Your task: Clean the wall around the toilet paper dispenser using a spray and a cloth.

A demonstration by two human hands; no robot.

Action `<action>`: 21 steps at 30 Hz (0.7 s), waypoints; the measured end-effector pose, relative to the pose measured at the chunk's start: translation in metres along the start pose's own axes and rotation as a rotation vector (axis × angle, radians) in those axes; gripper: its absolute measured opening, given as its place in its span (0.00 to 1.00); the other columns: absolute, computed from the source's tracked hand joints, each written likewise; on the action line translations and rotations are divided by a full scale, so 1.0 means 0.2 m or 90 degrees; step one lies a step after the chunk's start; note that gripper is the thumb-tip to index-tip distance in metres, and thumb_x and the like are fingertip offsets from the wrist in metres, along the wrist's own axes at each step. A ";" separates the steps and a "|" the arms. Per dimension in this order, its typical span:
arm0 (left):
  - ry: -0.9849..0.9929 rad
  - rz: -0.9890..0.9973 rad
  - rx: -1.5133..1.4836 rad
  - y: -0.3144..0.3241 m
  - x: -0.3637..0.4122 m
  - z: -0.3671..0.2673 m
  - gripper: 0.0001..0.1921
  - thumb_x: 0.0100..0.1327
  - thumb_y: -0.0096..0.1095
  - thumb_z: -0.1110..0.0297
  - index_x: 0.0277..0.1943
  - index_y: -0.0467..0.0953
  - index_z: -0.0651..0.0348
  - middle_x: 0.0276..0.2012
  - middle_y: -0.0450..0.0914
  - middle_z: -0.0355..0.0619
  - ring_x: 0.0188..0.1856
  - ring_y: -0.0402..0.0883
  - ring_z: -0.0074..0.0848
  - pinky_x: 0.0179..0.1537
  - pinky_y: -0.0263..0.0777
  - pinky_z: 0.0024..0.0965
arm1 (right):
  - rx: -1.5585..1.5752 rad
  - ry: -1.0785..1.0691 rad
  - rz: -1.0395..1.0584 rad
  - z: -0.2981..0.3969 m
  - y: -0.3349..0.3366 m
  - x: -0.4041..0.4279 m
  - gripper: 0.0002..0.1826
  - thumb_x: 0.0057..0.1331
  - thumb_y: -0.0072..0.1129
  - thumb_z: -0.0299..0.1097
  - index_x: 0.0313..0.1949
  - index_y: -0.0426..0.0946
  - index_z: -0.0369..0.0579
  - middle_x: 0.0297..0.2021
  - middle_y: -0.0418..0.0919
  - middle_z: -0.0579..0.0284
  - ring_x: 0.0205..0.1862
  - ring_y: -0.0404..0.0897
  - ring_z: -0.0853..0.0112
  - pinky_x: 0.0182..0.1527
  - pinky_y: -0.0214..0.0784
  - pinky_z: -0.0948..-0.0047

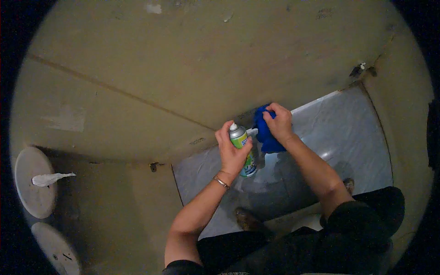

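Note:
An aerosol spray can (248, 160) with a green and yellow label and a white nozzle is gripped by my left hand (232, 149), the index finger at the nozzle. A metal bracelet (221, 182) sits on that wrist. Just to the right, my right hand (279, 123) pinches the top of a blue cloth (266, 142), which hangs near the wall. Between can and cloth, a small white piece (252, 131) shows, partly hidden; I cannot tell what it is. A grey marbled sheet (309, 137) lies below both hands.
A drab wall (192, 68) with a brown seam rises beyond the sheet. At the left stand two pale round discs (25, 182) (56, 251), one with a white wrapped piece (51, 179) sticking out. A dark fitting (358, 69) is at the upper right corner. My shoe (248, 220) is on the sheet.

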State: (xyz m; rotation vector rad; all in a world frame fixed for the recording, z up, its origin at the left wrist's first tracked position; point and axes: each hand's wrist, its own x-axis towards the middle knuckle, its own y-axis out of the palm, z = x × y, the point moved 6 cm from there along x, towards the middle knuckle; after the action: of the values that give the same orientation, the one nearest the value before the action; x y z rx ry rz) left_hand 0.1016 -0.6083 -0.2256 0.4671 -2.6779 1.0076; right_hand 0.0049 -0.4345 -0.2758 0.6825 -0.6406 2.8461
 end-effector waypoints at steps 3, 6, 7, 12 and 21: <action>-0.010 0.047 0.033 0.03 0.05 -0.04 0.35 0.48 0.72 0.69 0.60 0.64 0.56 0.49 0.67 0.52 0.52 0.70 0.44 0.56 0.66 0.39 | 0.009 0.052 0.017 -0.02 -0.03 0.02 0.08 0.54 0.64 0.31 0.32 0.77 0.42 0.31 0.81 0.49 0.36 0.81 0.52 0.39 0.72 0.59; -0.016 0.037 0.074 0.04 0.07 -0.01 0.35 0.47 0.72 0.68 0.60 0.64 0.56 0.48 0.67 0.53 0.51 0.70 0.46 0.54 0.67 0.40 | 0.026 0.032 0.014 0.00 -0.04 0.03 0.08 0.54 0.64 0.31 0.31 0.77 0.42 0.32 0.81 0.49 0.36 0.81 0.51 0.39 0.72 0.59; -0.017 0.036 0.075 0.04 0.07 -0.01 0.35 0.47 0.72 0.68 0.60 0.64 0.56 0.48 0.67 0.53 0.51 0.70 0.46 0.54 0.67 0.40 | 0.027 0.031 0.015 0.01 -0.04 0.03 0.08 0.54 0.64 0.31 0.31 0.77 0.42 0.32 0.81 0.49 0.36 0.81 0.51 0.39 0.72 0.59; 0.000 0.032 0.107 0.02 0.07 0.00 0.35 0.47 0.73 0.67 0.59 0.65 0.55 0.47 0.67 0.53 0.50 0.70 0.47 0.53 0.68 0.41 | 0.013 -0.040 -0.063 0.04 -0.01 0.00 0.08 0.53 0.64 0.31 0.32 0.75 0.44 0.29 0.79 0.51 0.33 0.80 0.52 0.34 0.72 0.59; -0.030 0.016 0.079 -0.14 0.00 0.01 0.35 0.47 0.73 0.68 0.60 0.65 0.58 0.47 0.67 0.51 0.51 0.70 0.42 0.55 0.65 0.38 | 0.025 -0.116 0.003 0.15 0.14 0.00 0.06 0.55 0.61 0.30 0.32 0.74 0.47 0.29 0.77 0.54 0.31 0.79 0.53 0.32 0.73 0.58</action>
State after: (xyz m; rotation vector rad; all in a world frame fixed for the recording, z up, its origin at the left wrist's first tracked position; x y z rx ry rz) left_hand 0.1125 -0.6296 -0.2093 0.4878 -2.6796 1.1906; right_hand 0.0109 -0.4726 -0.2614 0.9554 -0.6135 2.8293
